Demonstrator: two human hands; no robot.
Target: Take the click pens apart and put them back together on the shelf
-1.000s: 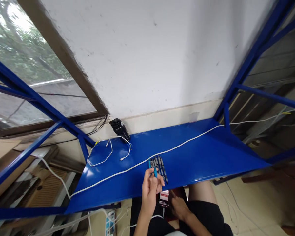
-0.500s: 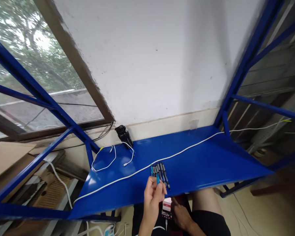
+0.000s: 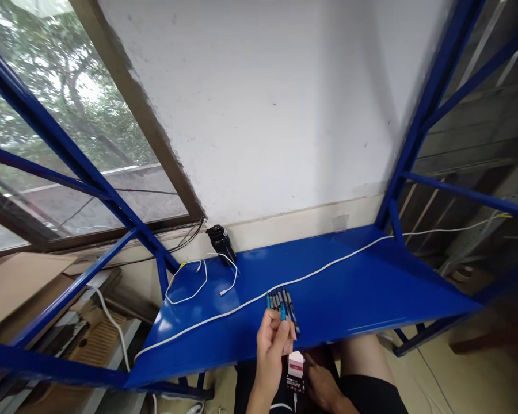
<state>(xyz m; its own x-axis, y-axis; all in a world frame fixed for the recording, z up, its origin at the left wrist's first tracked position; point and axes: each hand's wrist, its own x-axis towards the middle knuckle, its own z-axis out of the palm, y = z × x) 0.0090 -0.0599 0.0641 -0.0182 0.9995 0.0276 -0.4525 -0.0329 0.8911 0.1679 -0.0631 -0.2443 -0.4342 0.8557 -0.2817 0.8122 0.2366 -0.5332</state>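
At the fingertips of the left hand (image 3: 271,351), a blue pen (image 3: 282,311) is being pinched upright, just in front of a row of dark pens (image 3: 286,300) lying on the blue steel shelf (image 3: 371,282). Below those fingers, a red-and-white card (image 3: 296,364) sits beside the right hand (image 3: 322,382), though whether it is being gripped cannot be told.

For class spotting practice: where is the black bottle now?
In the head view, the black bottle sits at the back left corner of the blue metal shelf, against the wall, beside a looped white cable.
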